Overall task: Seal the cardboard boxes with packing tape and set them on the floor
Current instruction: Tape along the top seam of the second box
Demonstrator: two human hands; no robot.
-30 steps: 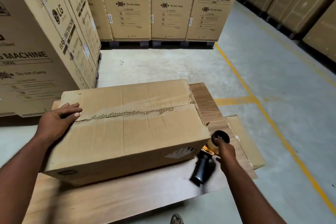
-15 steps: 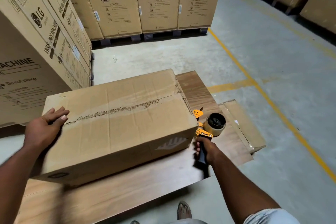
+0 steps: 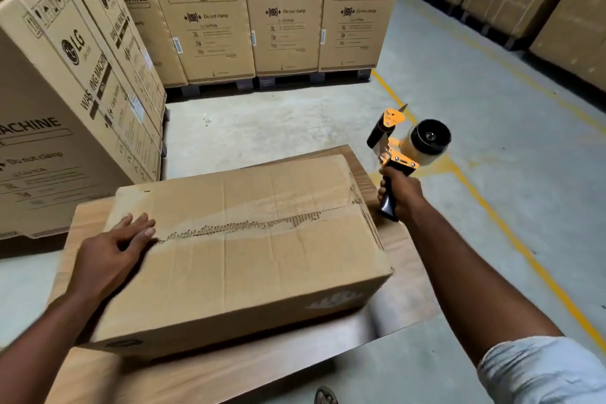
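Observation:
A long brown cardboard box lies on a wooden table, its top flaps meeting in a ragged seam along its length. My left hand rests flat on the left end of the box top, fingers straight, fingertips at the seam's start. My right hand grips the black handle of an orange and black tape dispenser with a roll of clear tape. The dispenser is upright in the air, just beyond the box's right end.
Tall washing machine cartons stand close on the left and in a row on pallets behind. More cartons line the right wall. Grey concrete floor with a yellow line runs along the right. A foot shows at the bottom edge.
My right hand took hold of the tape dispenser from the table at the box's right end and raised it upright into the air. My left hand stayed on the box top.

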